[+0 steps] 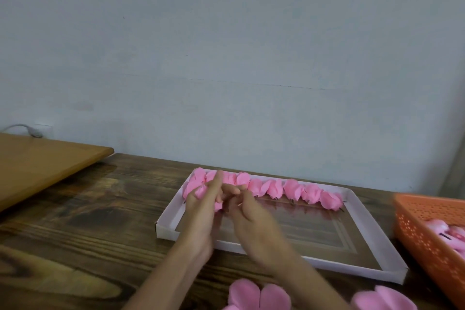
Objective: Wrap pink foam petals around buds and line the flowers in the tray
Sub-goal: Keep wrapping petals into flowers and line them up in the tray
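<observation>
A white cardboard tray (166, 227) lies on the dark wooden table. Along its far side runs a row of several wrapped pink flowers (292, 189) with thin dark stems pointing toward me. My left hand (201, 211) is over the tray's left end and holds a pink foam flower (200, 191) between thumb and fingers, its index finger stretched toward the row. My right hand (254, 221) is close beside it, fingers curled, pinching what looks like the flower's thin stem. Most of the held flower is hidden by my fingers.
Loose flat pink petals (259, 294) lie at the table's near edge, with more (382, 299) to their right. An orange perforated basket (422, 229) with pink pieces (448, 231) stands at the right. A lighter wooden board (37, 158) lies at the left, a wall just behind.
</observation>
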Available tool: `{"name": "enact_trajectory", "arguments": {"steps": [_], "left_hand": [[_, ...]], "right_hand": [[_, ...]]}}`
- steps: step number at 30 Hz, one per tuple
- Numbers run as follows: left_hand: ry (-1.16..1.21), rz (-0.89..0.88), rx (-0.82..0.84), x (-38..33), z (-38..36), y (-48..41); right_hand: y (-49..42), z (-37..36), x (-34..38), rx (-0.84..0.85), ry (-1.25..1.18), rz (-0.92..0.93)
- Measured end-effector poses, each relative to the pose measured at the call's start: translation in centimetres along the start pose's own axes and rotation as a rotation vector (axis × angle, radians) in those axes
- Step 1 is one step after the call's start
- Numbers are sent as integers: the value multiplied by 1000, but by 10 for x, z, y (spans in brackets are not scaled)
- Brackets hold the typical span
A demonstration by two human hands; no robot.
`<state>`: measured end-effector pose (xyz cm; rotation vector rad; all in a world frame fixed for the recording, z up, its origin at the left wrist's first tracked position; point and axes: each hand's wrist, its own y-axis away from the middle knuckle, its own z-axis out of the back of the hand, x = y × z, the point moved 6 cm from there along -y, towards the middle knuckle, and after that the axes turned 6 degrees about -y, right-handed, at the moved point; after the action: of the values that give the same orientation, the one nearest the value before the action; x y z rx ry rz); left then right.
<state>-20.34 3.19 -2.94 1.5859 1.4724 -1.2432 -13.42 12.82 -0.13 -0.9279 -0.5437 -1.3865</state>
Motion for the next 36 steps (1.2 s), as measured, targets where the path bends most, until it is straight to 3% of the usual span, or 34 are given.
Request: {"name": "enact_trajectory", "arguments": {"steps": [2,6,8,26,36], "left_hand": [[57,-47,-69,-4,10,-7],[41,-42,-120,2,20,-13],[-13,-40,-124,5,21,-13],[-65,32,-106,18,20,-17],[-91,48,-103,16,19,-13]], "right_hand": [[2,20,12,141,505,125],[23,24,27,678,550,62],[31,13,22,818,633,76],[22,-1,27,659,582,288],[20,10,20,734,429,211]]}}
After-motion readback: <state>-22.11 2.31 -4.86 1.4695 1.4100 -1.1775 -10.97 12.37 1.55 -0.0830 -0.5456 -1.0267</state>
